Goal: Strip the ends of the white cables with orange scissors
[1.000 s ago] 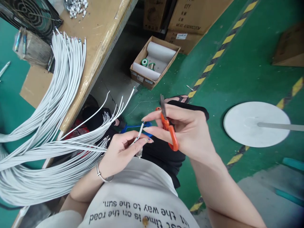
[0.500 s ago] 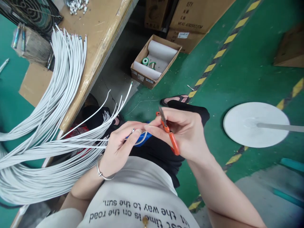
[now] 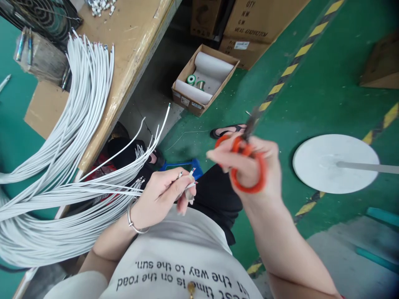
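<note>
My left hand (image 3: 160, 197) pinches the stripped end of a white cable (image 3: 188, 177) in front of my lap, with its coloured inner wires sticking out past the fingertips. My right hand (image 3: 249, 166) is raised to the right of it and grips orange-handled scissors (image 3: 246, 160), blades pointing up and away; the hand is blurred by motion. A big bundle of white cables (image 3: 65, 137) runs from the wooden bench (image 3: 131, 37) down across my left side, several loose ends fanning toward my left hand.
An open cardboard box (image 3: 204, 79) with white rolls and wire spools stands on the green floor beyond my knees. Larger cartons (image 3: 258, 20) sit behind it. A round white base plate (image 3: 335, 162) lies at the right. A blue stool (image 3: 183, 166) shows under my legs.
My right hand has pulled away from the cable end and swung up to the right with the scissors. My left hand stays put, still pinching the cable.
</note>
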A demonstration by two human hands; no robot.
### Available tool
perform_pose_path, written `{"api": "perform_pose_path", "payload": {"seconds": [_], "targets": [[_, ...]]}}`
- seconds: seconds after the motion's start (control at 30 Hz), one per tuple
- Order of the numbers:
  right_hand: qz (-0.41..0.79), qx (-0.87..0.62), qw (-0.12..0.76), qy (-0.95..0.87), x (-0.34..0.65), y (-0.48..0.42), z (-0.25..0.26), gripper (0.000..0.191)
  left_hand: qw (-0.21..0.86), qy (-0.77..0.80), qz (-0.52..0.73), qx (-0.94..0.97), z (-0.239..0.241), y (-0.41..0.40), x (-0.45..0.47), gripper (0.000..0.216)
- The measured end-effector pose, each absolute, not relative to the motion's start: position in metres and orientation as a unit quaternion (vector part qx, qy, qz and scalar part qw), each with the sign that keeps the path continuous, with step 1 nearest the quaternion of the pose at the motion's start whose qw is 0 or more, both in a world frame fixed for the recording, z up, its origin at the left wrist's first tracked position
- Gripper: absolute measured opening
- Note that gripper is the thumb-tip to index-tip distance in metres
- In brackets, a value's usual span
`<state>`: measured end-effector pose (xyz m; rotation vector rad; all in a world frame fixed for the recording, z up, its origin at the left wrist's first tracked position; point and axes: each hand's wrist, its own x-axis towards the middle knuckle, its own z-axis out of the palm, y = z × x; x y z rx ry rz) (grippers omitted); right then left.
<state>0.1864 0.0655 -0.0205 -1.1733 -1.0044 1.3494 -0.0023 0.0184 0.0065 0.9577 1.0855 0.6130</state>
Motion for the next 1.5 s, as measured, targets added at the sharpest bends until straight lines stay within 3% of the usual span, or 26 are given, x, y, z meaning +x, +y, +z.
{"api": "perform_pose_path", "payload": {"seconds": [0.1, 0.33, 0.47, 1.1, 1.37, 1.5], "targets": [[0.540, -0.515, 0.534, -0.397, 0.196, 0.068, -0.024, 0.030, 0.736, 0.496, 0.288, 0.360, 0.006, 0.017, -0.004, 0.039], [0.539, -0.472, 0.317, -0.621, 0.208, 0.051, -0.020, 0.046, 0.736, 0.487, 0.328, 0.337, 0.006, 0.019, -0.006, 0.035], [0.519, -0.452, 0.261, -0.676, 0.211, 0.046, -0.019, 0.045, 0.725, 0.497, 0.335, 0.340, 0.008, 0.017, -0.004, 0.031], [0.497, -0.447, 0.243, -0.703, 0.212, 0.042, -0.019, 0.046, 0.697, 0.516, 0.337, 0.367, 0.008, 0.012, -0.003, 0.023], [0.469, -0.441, 0.259, -0.720, 0.214, 0.041, -0.021, 0.041, 0.707, 0.507, 0.333, 0.364, 0.011, 0.011, -0.003, 0.019], [0.452, -0.477, 0.300, -0.692, 0.213, 0.041, -0.022, 0.049, 0.707, 0.510, 0.336, 0.356, 0.013, 0.012, -0.002, 0.020]]}}
